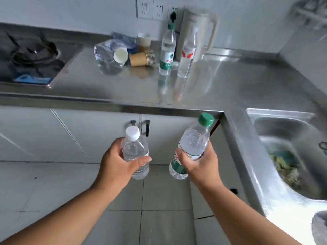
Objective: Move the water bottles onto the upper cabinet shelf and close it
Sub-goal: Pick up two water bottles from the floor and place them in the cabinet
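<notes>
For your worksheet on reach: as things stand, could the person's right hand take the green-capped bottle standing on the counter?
Probably not yet. The right hand is already wrapped around a green-capped bottle, so it has no free grip. The path to the standing bottle on the counter looks open otherwise.

White-cap bottle (135, 152) clear; green-cap bottle (190, 147) w/ green label. Table (230, 82) silver steel. Paper cups (142, 58) brown, ribbed rims. Floor (159, 200) grey tiles.

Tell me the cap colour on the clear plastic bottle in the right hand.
Green cap, seen in the head view.
</notes>
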